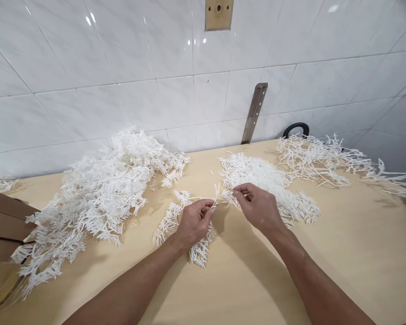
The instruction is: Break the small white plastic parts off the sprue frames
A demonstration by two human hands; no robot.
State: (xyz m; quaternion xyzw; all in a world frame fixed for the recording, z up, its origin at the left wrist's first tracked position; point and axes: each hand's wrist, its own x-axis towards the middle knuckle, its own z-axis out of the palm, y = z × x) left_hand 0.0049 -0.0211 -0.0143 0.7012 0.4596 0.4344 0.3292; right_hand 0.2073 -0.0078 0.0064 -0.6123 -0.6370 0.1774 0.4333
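Your two hands, left (195, 223) and right (258, 206), reach in near the centre, wrists bent inward; the left pinches one white branched piece (216, 194), the right's fingertips nearly meet.

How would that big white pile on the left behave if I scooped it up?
The big pile looks loose and tangled, so clumps would probably cling together. Its strands look thin, so it is likely light for its size.

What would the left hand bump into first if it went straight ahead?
For the left hand, probably the white strand heap by the right hand, though depth is unclear.
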